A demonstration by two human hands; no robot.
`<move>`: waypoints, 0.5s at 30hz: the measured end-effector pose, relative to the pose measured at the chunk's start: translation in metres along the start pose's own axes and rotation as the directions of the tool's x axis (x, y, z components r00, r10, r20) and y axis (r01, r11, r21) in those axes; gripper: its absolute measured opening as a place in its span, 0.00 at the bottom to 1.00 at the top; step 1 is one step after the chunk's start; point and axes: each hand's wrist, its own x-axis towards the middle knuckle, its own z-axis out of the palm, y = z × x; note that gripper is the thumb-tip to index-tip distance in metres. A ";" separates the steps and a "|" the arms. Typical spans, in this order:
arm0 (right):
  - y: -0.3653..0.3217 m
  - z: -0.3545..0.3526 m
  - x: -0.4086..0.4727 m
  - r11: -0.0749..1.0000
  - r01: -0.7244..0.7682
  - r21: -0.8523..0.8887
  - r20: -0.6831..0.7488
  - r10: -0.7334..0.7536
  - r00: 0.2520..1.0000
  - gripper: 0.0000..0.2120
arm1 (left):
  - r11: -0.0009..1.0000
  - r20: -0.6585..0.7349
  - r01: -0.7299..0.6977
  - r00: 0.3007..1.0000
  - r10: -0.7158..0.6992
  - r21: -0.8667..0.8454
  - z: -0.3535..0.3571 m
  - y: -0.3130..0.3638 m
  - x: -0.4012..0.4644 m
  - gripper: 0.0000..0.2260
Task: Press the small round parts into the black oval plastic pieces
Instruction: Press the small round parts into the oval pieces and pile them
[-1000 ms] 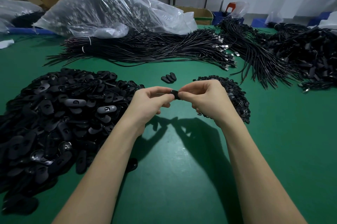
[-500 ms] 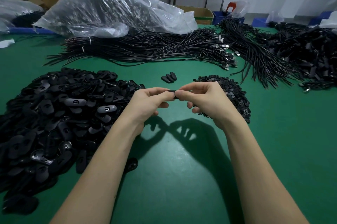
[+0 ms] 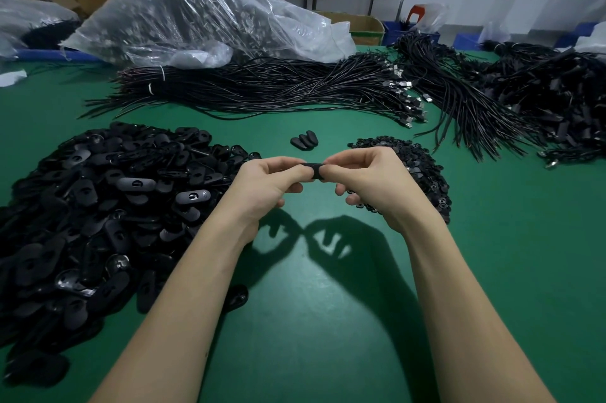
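Above mid-table, left hand (image 3: 272, 177) and right hand (image 3: 367, 174) meet, both pinching one black oval piece (image 3: 315, 169) between fingertips. Looks light, stiff, probably slick; grip its ends, thumb over the socket. Round part hidden.

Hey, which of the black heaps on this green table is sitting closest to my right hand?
The small pile of round parts, directly behind your right hand. The big heap of oval pieces lies off to the left, beyond your left hand.

Black oval pieces (image 3: 98, 212) and cables (image 3: 278, 91) on green table (image 3: 328, 320).
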 end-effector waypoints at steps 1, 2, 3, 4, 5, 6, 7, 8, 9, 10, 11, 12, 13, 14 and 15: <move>0.000 0.000 0.000 1.000 0.000 -0.007 -0.005 0.000 1.000 0.03 | 1.000 0.001 -0.012 1.000 0.012 0.008 0.000 0.000 0.000 0.06; 0.000 0.000 -0.001 1.000 -0.002 -0.010 -0.009 0.002 1.000 0.03 | 1.000 0.001 -0.022 1.000 0.022 0.016 0.001 0.000 -0.001 0.07; -0.001 0.001 -0.001 1.000 -0.004 -0.012 -0.014 0.004 1.000 0.03 | 0.999 0.000 -0.031 1.000 0.031 0.020 0.001 0.000 -0.001 0.08; -0.001 0.001 -0.001 1.000 -0.007 -0.016 -0.021 0.006 1.000 0.03 | 0.999 -0.006 -0.035 0.999 0.035 0.022 0.001 0.000 -0.002 0.08; -0.001 0.002 -0.001 1.000 -0.008 -0.021 -0.030 0.007 1.000 0.04 | 0.999 -0.011 -0.039 0.999 0.039 0.024 0.001 0.000 -0.002 0.07; -0.001 0.003 -0.001 1.000 -0.008 -0.024 -0.040 0.007 0.999 0.04 | 0.999 -0.018 -0.043 0.999 0.044 0.025 0.002 0.001 -0.002 0.07; -0.001 0.004 -0.001 1.000 -0.008 -0.023 -0.048 0.007 0.999 0.04 | 0.998 -0.023 -0.048 0.999 0.049 0.027 0.002 0.001 -0.002 0.07; -0.002 0.004 -0.001 1.000 -0.008 -0.021 -0.052 0.007 0.999 0.04 | 0.998 -0.027 -0.052 0.998 0.053 0.027 0.002 0.001 -0.002 0.08; -0.002 0.005 -0.002 1.000 -0.008 -0.016 -0.051 0.008 0.999 0.03 | 0.998 -0.027 -0.056 0.998 0.056 0.027 0.002 0.001 -0.002 0.08; -0.002 0.005 -0.002 1.000 -0.008 -0.008 -0.047 0.008 0.999 0.03 | 0.998 -0.025 -0.059 0.998 0.060 0.028 0.002 0.001 -0.002 0.08; -0.002 0.004 -0.002 1.000 -0.008 0.001 -0.042 0.008 0.999 0.03 | 0.997 -0.023 -0.065 0.998 0.066 0.029 0.001 0.002 -0.002 0.08; -0.002 0.004 -0.002 1.000 -0.007 0.005 -0.039 0.007 0.999 0.03 | 0.997 -0.021 -0.070 0.997 0.070 0.031 0.001 0.002 -0.002 0.09; -0.001 0.003 -0.002 1.000 -0.006 0.007 -0.034 0.006 0.999 0.04 | 0.997 -0.018 -0.071 0.997 0.072 0.030 0.001 0.002 -0.002 0.09; -0.001 0.003 -0.003 1.000 -0.005 0.008 -0.026 0.005 1.000 0.04 | 0.997 -0.015 -0.069 0.997 0.070 0.027 0.001 0.002 -0.003 0.09; -0.001 0.003 -0.003 1.000 -0.005 0.012 -0.019 0.005 1.000 0.05 | 0.997 -0.011 -0.069 0.998 0.069 0.026 0.001 0.002 -0.003 0.09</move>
